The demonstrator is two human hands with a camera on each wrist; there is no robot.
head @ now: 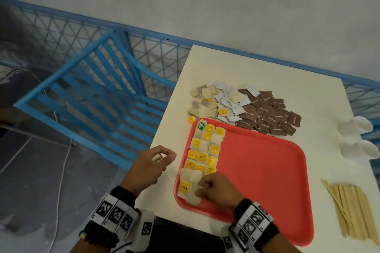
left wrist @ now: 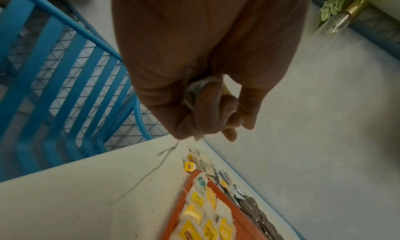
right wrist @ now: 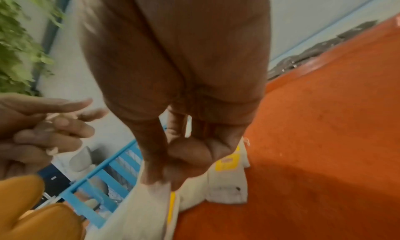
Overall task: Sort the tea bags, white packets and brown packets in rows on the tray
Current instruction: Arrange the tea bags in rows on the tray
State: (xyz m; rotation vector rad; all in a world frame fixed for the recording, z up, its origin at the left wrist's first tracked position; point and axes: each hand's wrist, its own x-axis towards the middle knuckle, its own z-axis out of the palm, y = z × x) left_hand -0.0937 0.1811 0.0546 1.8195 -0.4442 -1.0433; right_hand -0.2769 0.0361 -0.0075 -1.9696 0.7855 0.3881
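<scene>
The flat plastic tray (head: 257,162) is red; the paper tea bags (head: 202,151) on it are off-white with yellow tags, one green. The loose sachets (head: 273,117) are brown, the small packets (head: 232,104) white, the slatted chair (head: 82,96) blue.

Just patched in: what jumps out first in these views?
The red plastic tray near the table's front edge, its left side lined with paper tea bags. The right hand pinches one at the near end; the left hand holds more. Behind the tray lies an unsorted heap, brown packets rightmost.
</scene>
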